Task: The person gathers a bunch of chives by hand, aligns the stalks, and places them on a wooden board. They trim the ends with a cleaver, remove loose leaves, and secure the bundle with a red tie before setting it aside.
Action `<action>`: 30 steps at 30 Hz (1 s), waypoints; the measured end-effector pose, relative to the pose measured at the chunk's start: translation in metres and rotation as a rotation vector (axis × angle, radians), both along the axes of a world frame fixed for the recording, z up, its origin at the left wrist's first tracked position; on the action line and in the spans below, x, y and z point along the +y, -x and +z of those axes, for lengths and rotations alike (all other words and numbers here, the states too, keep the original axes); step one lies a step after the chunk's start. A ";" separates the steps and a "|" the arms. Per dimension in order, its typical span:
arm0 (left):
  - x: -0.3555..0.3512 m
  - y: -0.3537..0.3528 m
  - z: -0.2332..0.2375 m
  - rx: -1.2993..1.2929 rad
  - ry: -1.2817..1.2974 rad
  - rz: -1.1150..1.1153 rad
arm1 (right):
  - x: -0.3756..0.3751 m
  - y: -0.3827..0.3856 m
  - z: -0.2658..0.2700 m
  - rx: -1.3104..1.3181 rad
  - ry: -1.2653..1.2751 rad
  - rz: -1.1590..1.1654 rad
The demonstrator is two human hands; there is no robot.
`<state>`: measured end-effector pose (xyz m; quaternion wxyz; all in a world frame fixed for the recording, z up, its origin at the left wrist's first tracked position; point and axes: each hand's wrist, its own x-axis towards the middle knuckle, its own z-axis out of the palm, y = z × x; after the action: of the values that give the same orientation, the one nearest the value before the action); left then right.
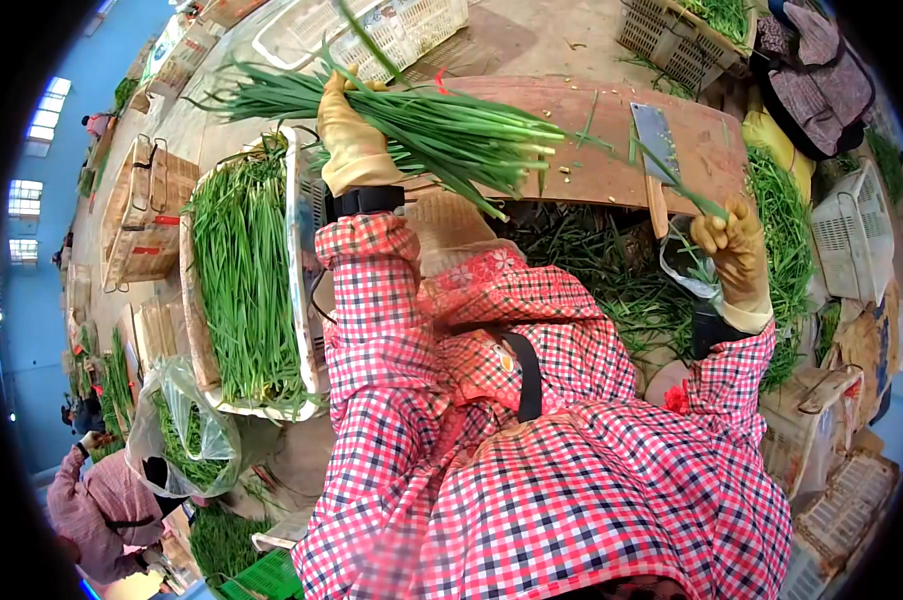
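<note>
My left hand (pixel 356 135), in a tan glove, is wrapped round a thick bunch of garlic chives (pixel 452 125). The bunch lies sideways above the left part of a wooden board (pixel 702 130), pale cut ends pointing right. At the board's right side, my right hand (pixel 734 240), gloved too, is closed on a thin green chive stalk (pixel 677 182) that slants up to the left. Between the hands, a cleaver (pixel 656 140) rests on the board, its wooden handle (pixel 657 207) reaching past the near edge. Small chive scraps are scattered around it.
A white crate (pixel 308 270) full of chives (pixel 244 280) stands at my left. Loose greens (pixel 612 270) lie below the board, with more (pixel 780 250) heaped at right. Other people (pixel 122 505) (pixel 817 75) are at lower left and upper right. Plastic crates (pixel 854 230) line the right side.
</note>
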<state>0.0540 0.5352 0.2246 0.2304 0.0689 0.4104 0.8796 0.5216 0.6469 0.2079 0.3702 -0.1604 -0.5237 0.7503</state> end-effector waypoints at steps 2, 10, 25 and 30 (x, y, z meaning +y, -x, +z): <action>0.002 0.023 -0.018 -0.071 -0.105 0.035 | 0.018 -0.033 -0.036 -0.227 -0.033 -0.002; 0.003 -0.002 -0.017 -0.194 -0.042 -0.146 | -0.048 0.120 -0.001 -0.525 -0.393 -0.157; -0.013 -0.024 -0.018 -0.268 -0.025 -0.189 | -0.025 0.082 -0.012 -0.741 -0.801 -0.237; -0.053 -0.068 -0.025 -0.006 0.105 -0.016 | -0.047 0.136 -0.027 -0.539 -0.355 -0.034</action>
<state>0.1224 0.4822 0.1999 0.2422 0.0574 0.4545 0.8553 0.3852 0.5996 0.1814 0.2528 -0.2947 -0.7228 0.5716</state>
